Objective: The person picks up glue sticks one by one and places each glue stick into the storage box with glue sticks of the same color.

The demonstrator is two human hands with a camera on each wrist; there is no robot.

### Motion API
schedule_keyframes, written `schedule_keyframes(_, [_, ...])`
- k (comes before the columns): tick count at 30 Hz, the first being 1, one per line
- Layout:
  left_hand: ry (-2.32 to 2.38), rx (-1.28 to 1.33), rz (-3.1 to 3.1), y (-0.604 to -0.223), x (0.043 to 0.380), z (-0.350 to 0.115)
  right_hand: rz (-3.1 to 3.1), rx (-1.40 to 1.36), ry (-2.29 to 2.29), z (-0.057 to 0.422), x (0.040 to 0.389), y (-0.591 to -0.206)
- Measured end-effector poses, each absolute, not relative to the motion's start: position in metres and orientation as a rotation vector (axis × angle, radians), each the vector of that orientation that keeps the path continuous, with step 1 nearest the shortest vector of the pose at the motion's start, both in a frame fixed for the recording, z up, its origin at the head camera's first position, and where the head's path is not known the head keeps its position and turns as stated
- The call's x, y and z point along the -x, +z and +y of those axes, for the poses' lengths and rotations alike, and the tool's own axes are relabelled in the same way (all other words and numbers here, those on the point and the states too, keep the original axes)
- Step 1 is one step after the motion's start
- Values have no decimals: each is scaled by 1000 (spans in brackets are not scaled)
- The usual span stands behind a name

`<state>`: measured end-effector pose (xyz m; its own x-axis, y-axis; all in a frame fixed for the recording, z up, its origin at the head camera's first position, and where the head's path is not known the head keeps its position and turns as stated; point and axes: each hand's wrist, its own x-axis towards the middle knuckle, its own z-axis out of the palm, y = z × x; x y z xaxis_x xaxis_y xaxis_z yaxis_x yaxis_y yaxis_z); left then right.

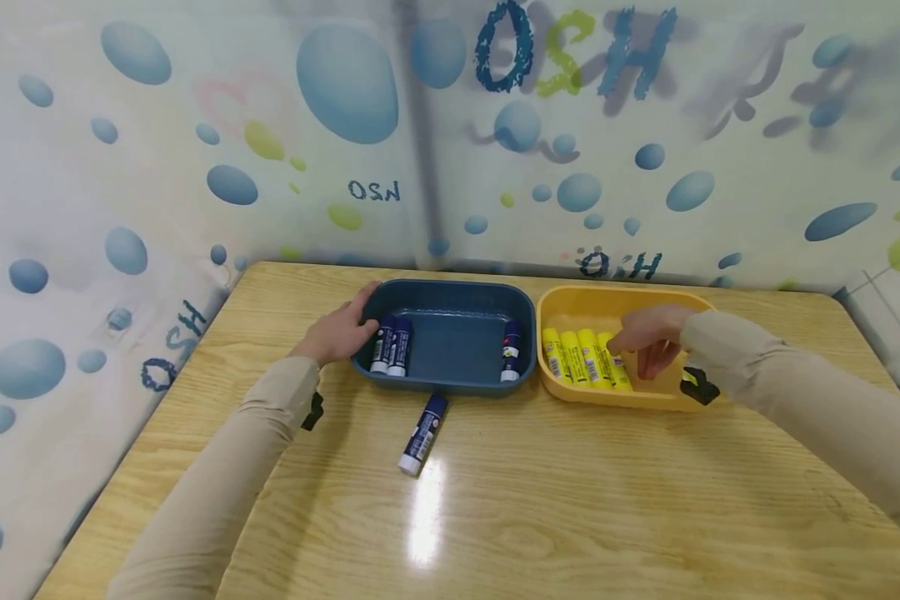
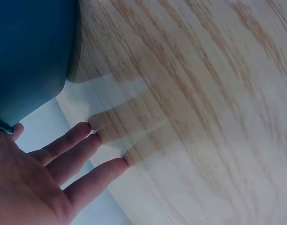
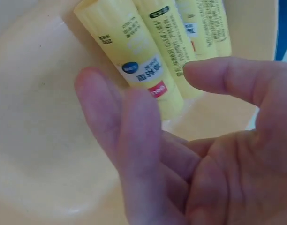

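My left hand (image 1: 337,332) rests at the left rim of a dark blue bin (image 1: 450,387), thumb over the rim. In the left wrist view its fingers (image 2: 94,185) extend down outside the bin, tips at the tabletop. Two dark blue glue sticks (image 1: 399,348) lie side by side near that thumb; another blue glue stick (image 1: 511,353) lies at the bin's right end. My right hand (image 1: 652,337) reaches into a yellow bin (image 1: 630,398), fingers apart with nothing between them. Beside its thumb, several yellow glue sticks (image 3: 134,61) lie in a row at the bin's left side.
One more blue glue stick (image 1: 423,435) lies at a slant on the wooden table (image 1: 570,517), in front of the blue bin. Both bins stand side by side near the table's back edge. Behind them hangs a bubble-patterned curtain (image 1: 270,217).
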<state>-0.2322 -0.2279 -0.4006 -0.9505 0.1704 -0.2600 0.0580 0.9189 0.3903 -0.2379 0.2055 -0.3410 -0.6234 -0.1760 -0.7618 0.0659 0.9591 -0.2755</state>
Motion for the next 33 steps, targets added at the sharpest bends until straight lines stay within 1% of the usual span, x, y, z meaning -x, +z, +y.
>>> schedule_keyframes(10, [559,-178,2797,-399,231,-227,2262,209,-365,207,230,-330])
schedule_keyframes(19, [561,-172,2788,-397,230,-227,2288,401,-367,203,211,-318])
schedule_keyframes(33, [560,-167,2779,-395,230,-226,2360,576,-402,194,191,-305])
